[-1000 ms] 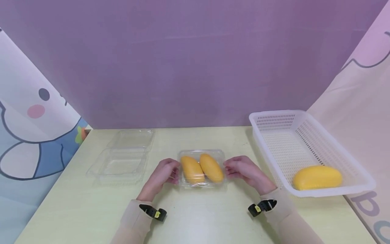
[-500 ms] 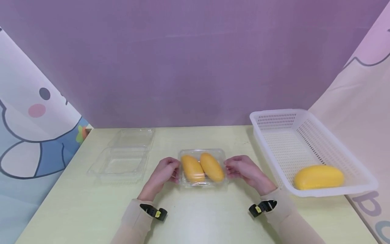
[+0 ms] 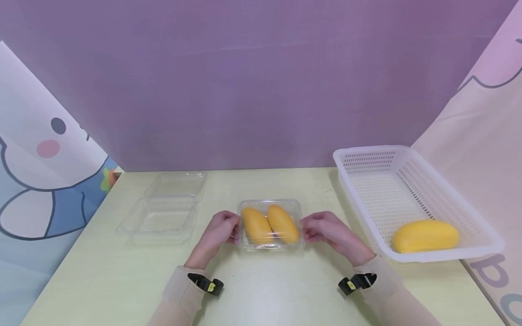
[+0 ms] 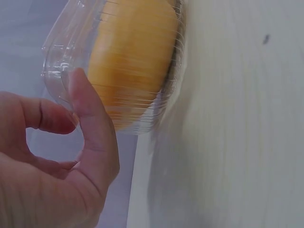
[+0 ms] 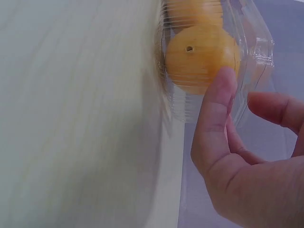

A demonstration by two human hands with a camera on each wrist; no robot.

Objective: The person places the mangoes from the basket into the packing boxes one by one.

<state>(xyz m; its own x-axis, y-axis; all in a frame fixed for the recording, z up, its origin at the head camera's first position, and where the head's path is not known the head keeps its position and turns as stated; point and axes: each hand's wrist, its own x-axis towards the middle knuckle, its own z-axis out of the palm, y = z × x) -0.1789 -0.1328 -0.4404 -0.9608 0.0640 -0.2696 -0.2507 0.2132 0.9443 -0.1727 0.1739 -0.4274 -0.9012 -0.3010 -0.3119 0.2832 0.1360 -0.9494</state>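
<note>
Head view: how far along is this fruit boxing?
Looks done: two fruits sit inside the closed-looking middle box. In hand: the left hand and right hand hold its edges; latching is unclear. Probably remaining: a third fruit in the basket and an open box holding no fruit.

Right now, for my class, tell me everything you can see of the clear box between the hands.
The clear box looks like thin, transparent plastic, with finely ribbed walls, a projecting rim and a lid that appears closed. Inside, two yellow-orange fruits lie side by side. It appears to sit upright on the pale table. The left hand and right hand pinch it at the rim, one at each end.
</note>
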